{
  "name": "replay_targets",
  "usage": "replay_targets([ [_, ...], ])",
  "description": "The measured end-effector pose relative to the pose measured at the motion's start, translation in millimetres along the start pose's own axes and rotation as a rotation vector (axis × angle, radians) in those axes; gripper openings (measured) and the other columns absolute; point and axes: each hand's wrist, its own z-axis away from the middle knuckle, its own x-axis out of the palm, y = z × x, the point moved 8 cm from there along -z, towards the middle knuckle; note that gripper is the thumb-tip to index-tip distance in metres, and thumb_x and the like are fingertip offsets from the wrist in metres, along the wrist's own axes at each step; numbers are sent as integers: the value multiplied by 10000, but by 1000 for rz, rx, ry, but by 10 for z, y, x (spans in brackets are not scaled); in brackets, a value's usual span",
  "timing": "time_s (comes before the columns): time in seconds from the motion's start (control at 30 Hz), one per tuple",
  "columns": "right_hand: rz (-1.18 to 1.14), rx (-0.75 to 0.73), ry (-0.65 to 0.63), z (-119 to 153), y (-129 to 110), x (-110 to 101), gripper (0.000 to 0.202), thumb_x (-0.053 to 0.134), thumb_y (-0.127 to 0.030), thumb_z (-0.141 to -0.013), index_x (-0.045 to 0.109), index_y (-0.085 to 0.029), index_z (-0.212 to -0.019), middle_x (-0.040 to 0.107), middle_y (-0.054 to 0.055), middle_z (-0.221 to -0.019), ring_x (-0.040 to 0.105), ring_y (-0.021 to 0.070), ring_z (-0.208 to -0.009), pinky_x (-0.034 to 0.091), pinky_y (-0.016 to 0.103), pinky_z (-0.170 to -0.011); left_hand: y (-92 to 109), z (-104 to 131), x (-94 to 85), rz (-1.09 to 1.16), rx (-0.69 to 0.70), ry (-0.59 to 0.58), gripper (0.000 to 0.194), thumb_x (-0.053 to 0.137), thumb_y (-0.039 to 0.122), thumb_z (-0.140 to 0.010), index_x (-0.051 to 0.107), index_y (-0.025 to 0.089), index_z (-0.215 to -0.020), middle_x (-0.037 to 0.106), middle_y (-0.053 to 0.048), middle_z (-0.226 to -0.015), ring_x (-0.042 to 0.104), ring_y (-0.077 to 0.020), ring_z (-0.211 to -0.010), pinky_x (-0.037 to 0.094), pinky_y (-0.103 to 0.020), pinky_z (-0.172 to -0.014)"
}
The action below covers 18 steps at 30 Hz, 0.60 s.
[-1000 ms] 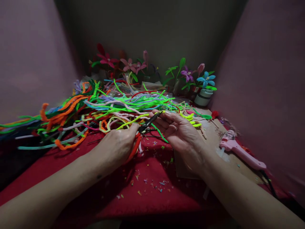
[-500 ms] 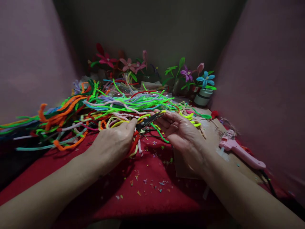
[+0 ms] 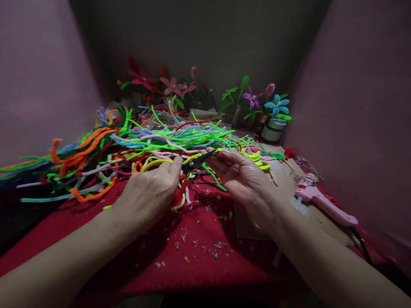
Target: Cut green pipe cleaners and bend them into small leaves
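Note:
My left hand (image 3: 151, 188) is closed around the red handles of a pair of scissors (image 3: 198, 162), whose dark blades point up and to the right. The blade tips reach the fingertips of my right hand (image 3: 245, 177), which is turned partly palm up. Between those fingertips the end of a yellow pipe cleaner (image 3: 218, 150) shows beside the blades. How far the blades are parted I cannot tell. Bent yellow-green pipe cleaner pieces (image 3: 263, 166) lie just past my right hand.
A tangled heap of colourful pipe cleaners (image 3: 173, 139) spreads across the red cloth (image 3: 154, 265). A pink glue gun (image 3: 327, 204) lies on cardboard (image 3: 257, 231) at right. Pipe cleaner flowers, including a blue flower (image 3: 276, 105) in a pale jar (image 3: 272, 130), stand behind. Tiny clippings dot the cloth.
My left hand has shifted slightly left with the scissors. A bit of yellow pipe cleaner now shows by my left wrist. My right hand stays nearly where it was.

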Motion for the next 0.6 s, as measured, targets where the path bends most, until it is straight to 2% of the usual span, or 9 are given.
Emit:
replay_targets([
  [0.2,29,-38,-54,-3,-18,13,158,542,-73,-723,595,-176,-617,700,25,-719,668,148,-857,473,324,-933,13,-19,44,81,14,-34,451,378,76,-828,458,52,-1272,672,-171,-963,673,-259,-721,488,-311,-510],
  [0.5,93,-151,98,89,-117,-4,171,560,-36,-697,633,-141,-582,688,8,-650,664,115,-696,499,290,-899,29,-11,38,80,6,-65,429,389,71,-819,472,43,-1239,661,-147,-876,669,-269,-703,485,-318,-508],
  [0.6,116,-167,110,101,-128,5,184,563,-34,-693,628,-148,-563,687,7,-651,660,109,-699,503,283,-894,42,-14,74,87,18,-101,398,383,71,-819,490,42,-1201,656,-138,-850,664,-258,-667,485,-315,-496],
])
